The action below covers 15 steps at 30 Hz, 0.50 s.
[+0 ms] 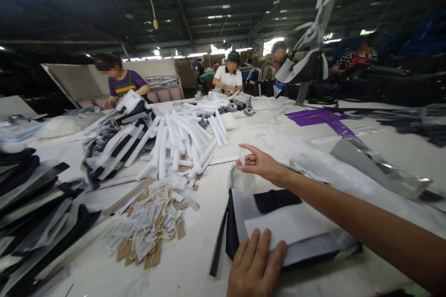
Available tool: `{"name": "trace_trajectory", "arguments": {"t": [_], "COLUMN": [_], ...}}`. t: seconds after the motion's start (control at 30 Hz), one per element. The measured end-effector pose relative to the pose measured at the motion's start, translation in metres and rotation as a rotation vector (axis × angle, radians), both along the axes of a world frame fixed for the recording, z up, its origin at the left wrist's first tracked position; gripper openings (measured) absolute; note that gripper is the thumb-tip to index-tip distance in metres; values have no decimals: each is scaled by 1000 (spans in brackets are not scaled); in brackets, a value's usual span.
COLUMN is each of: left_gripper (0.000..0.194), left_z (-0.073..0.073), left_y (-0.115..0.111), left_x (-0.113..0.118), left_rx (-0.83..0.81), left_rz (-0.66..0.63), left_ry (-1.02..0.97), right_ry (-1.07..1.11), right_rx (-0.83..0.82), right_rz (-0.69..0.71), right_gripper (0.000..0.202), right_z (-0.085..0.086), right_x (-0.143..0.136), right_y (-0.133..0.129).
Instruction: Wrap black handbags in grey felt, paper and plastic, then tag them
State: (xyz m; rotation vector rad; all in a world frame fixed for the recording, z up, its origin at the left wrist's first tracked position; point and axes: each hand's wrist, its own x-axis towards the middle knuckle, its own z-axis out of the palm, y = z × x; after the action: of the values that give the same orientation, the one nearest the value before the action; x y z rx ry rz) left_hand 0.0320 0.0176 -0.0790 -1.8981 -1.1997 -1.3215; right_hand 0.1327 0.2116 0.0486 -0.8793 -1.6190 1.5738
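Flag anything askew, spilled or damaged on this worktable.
The corded tags lie tangled over brown card pieces, and the white tubes splay unevenly beyond them, so both heaps look untidy. No spill or clear damage shows.

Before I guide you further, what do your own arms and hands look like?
The right hand is ungloved, with slender fingers; its wrist and long, tapering forearm show no sleeve, watch or bracelet. The left hand is ungloved too, no ring visible; its wrist is out of view.
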Motion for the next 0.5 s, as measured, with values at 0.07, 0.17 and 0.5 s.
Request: {"name": "trace_trajectory", "arguments": {"t": [0.07,0.17,0.5], "left_gripper": [41,37,37], "left_z": [6,23,42], "left_y": [-1,-5,-13], "left_x": [-4,-14,-19], "left_rx": [-12,-75,-205], "left_rz": [-3,-20,-37], "left_ry": [40,196,250], "right_ry": [-57,-263,-432], "right_rx": [169,590,1015], "right_rz": [103,206,361], "right_gripper": [103,96,43], "right_z": [12,15,31], "right_x": [13,35,102], "right_y": [-19,-55,-162]}}
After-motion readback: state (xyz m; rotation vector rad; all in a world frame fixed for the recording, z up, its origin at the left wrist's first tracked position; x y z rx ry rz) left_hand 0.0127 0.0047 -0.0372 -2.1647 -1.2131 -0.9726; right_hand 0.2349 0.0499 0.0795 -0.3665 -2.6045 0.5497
